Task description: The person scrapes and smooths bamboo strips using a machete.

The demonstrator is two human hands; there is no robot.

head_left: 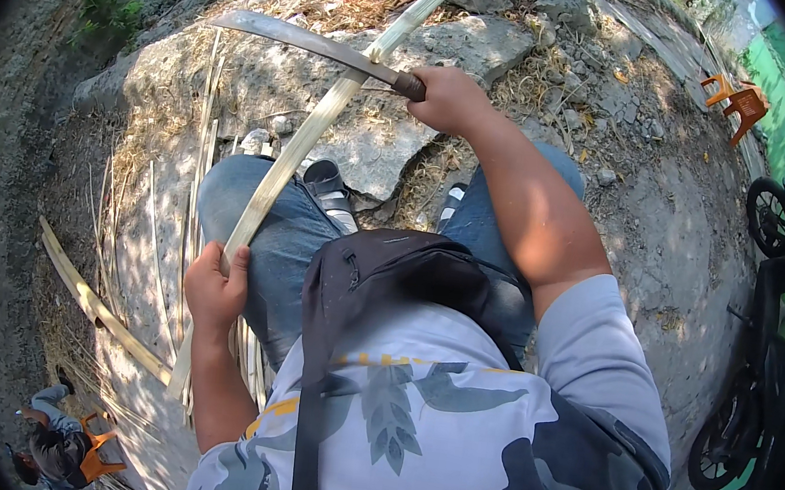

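My left hand (216,286) is closed around the lower part of a long, pale bamboo strip (304,145), beside my left knee. The strip slants up and away to the right, over the stone slab. My right hand (448,101) grips the dark handle of a curved machete (304,40), whose blade points left. Near the handle, the blade crosses the strip close to its far end and touches it there; how deep it sits in the bamboo I cannot tell.
Thin split strips (202,148) lie on the ground to my left, with a wider bamboo piece (103,310) near them. A broken stone slab (375,138) lies before my feet. At the right stand a motorcycle (764,351) and an orange chair (742,108). Another person (55,449) sits at lower left.
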